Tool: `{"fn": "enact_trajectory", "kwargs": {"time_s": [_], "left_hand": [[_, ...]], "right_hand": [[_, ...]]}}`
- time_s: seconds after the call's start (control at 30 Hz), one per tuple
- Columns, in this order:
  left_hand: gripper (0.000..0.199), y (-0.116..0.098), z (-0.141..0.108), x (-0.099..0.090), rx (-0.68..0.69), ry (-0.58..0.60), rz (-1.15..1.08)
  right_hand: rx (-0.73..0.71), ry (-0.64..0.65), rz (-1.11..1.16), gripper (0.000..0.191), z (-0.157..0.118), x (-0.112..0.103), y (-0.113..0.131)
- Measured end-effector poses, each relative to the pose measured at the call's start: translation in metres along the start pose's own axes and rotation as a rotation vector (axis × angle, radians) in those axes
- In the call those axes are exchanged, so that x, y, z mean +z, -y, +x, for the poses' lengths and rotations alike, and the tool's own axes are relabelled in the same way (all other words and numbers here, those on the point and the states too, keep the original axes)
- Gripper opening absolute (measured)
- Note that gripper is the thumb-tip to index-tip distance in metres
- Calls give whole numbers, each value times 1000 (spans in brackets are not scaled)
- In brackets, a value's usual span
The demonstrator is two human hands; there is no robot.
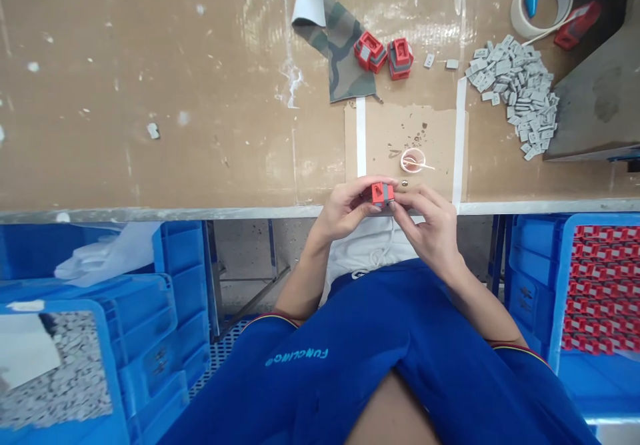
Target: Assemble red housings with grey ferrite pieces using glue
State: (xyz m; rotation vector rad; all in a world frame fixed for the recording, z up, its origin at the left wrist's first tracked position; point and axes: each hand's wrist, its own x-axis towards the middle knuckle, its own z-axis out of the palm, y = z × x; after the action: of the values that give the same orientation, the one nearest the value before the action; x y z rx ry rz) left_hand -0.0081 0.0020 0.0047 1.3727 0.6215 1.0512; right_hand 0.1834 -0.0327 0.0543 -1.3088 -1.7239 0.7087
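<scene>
A small red and grey block [382,193] is held at the table's front edge. My left hand [345,208] grips its left side between thumb and fingers. The fingertips of my right hand [426,219] pinch at its right side; anything small between them is too hidden to tell. Just beyond my hands stands a small white cup [413,160] with reddish content and a thin stick across it. Two more red and grey blocks [371,51] [400,59] sit farther back, one of them on a camouflage cloth [345,65].
At the right lies a pile of small grey tiles [523,88], near a tape roll [520,26] and a metal plate [600,91]. Blue crates stand below the table: one with red parts [600,285] at right, one with grey pieces [83,358] at left.
</scene>
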Motion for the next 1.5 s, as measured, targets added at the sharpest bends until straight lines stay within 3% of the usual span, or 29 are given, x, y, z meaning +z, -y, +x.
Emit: {"fn": "enact_trajectory", "kwargs": {"time_s": [0.27, 0.43, 0.63, 0.97, 1.13, 1.5], "left_hand": [[43, -1, -2, -4, -5, -11, 108], [45, 0, -1, -6, 47, 74, 151], [49, -2, 2, -3, 17, 119, 39], [41, 0, 0, -1, 9, 17, 121], [40, -3, -1, -1, -31, -10, 67], [42, -2, 1, 2, 32, 31, 46]], "right_hand": [[30, 7, 8, 11, 0, 4, -1], [-43, 8, -47, 13, -10, 0, -2], [-136, 77, -152, 12, -8, -9, -5], [-180, 194, -281, 19, 5, -7, -14], [-171, 178, -259, 17, 8, -5, -11], [-181, 71, -110, 14, -1, -4, -9]]}}
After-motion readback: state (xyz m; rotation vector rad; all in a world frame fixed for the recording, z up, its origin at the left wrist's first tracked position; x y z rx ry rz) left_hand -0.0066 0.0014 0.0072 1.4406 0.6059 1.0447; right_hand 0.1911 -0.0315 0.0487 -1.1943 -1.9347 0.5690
